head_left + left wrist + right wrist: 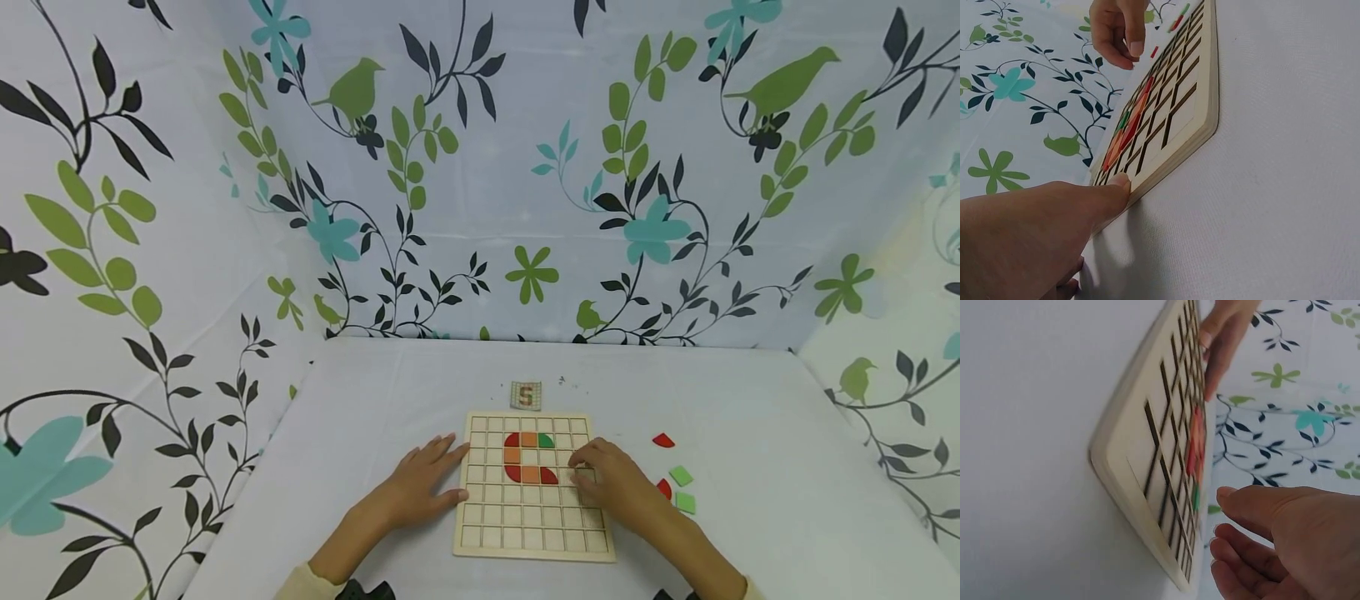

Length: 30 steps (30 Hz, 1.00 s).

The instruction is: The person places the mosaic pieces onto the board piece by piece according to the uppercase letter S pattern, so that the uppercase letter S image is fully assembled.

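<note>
The wooden grid board (534, 535) lies flat on the white-covered counter (360, 392) in front of the person, its near rows bare, probably placed there so that both arms reach it easily. At its left edge the left hand (423, 483) rests with fingers spread and relaxed, the thumb touching the rim; this looks like a light brace against sliding rather than a grip. The right hand (611, 482) hangs over the right-hand columns, its fingers loosely bent with a gap before the thumb and nothing visible between them. Beside that forearm lie two light green squares (686, 502) and a red rounded piece (664, 489), with another red piece (663, 441) farther off, presumably set on this side to be within the right hand's reach. The board is pale and thick-edged, with rounded corners and dark-lined cells. In its farther half sit seven coloured pieces: a row of red, orange (530, 475) and red, then one orange at the left, then red, orange and green (546, 440), with curves rounding several corners. Just beyond the far rim a small card (526, 396) faces the person, likely as a pattern to consult; its mark resembles an S. Behind hangs a leaf-and-bird-printed cloth (480, 167).
</note>
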{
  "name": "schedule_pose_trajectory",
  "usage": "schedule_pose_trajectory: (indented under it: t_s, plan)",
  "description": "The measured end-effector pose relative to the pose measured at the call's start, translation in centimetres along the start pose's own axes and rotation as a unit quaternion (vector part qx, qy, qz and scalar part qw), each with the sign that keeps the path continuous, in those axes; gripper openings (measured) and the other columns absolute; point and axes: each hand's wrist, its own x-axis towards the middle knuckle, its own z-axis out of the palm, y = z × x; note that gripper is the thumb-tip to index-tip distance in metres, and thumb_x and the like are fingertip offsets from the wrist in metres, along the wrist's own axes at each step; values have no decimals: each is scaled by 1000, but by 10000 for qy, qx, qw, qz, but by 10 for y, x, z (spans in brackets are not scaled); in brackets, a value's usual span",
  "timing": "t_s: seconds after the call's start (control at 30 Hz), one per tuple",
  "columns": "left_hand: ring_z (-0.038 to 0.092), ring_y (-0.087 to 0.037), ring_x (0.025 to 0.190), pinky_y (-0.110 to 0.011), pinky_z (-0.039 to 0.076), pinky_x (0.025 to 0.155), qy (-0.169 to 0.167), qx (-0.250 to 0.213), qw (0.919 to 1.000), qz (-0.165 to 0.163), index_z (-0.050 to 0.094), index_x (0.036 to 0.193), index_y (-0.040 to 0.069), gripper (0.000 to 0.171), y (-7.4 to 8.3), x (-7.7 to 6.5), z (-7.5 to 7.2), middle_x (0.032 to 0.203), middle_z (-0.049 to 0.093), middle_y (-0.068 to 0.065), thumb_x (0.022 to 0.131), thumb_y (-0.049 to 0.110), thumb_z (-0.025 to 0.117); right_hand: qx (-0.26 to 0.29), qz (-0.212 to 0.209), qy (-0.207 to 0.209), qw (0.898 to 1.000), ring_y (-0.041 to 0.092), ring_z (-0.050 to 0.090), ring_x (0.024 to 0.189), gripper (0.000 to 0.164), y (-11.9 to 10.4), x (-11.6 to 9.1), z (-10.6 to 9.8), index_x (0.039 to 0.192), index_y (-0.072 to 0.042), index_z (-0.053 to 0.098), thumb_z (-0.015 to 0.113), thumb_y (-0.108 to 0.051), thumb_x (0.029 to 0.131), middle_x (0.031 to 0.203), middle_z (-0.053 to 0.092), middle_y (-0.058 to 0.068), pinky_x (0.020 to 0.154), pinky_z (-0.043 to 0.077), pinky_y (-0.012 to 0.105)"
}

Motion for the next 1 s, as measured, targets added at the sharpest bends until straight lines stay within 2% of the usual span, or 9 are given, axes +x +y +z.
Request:
schedule_pose_trajectory:
  t_s: [0.1,0.17,0.27,0.47,0.57,0.7,0.83,1.0]
  plan:
    - [24,-41,161,-67,21,126,8,9,10000,-10,39,165,21,75,0,0,0,173,29,-14,102,55,63,67,178,213,9996,18,65,108,20,11,-7,-18,116,-14,74,79,-14,96,114,67,-5,94,59,43]
    - [24,-41,160,-67,21,126,18,20,10000,-10,39,165,21,75,0,0,0,173,29,-14,102,55,63,22,225,335,9992,22,66,107,23,24,-11,-31,118,-11,73,78,-14,97,115,68,1,93,60,45]
    - [24,-41,160,-68,21,126,34,2,10000,-9,40,165,20,76,0,-1,0,173,29,-14,102,55,64,-89,523,418,9977,28,67,105,29,47,-17,-54,122,-4,70,79,-17,97,115,68,10,90,61,49]
    - [24,-41,160,-67,21,126,-12,57,10000,-14,38,165,21,76,0,-1,-1,173,28,-14,103,56,62,-221,1312,62,9911,35,65,102,40,90,-30,-86,122,5,65,78,-24,97,111,65,18,83,60,51]
    - [24,-40,161,-67,21,126,-34,61,10000,-27,38,165,22,75,-1,0,0,174,28,-13,103,57,61,-136,1425,-150,9896,31,63,98,37,102,-37,-88,116,4,66,79,-25,95,107,64,16,80,58,45]
    - [23,-40,161,-67,20,127,-59,31,10000,-68,38,165,23,76,-1,1,1,174,28,-13,102,57,62,-98,1419,-132,9897,22,60,94,31,112,-42,-79,109,1,67,80,-23,94,102,63,9,79,54,38]
    - [23,-39,161,-66,21,127,-52,103,9999,-64,38,165,23,76,-2,1,1,174,28,-12,102,58,62,-158,1325,-10,9911,22,60,94,28,117,-42,-73,111,2,68,79,-18,94,102,63,9,83,56,42]
    - [24,-40,161,-67,21,127,-32,72,10000,-22,38,165,22,76,-1,1,1,174,28,-13,102,57,62,-187,1107,172,9935,29,62,101,29,119,-45,-70,120,5,68,74,-8,94,110,65,14,89,57,53]
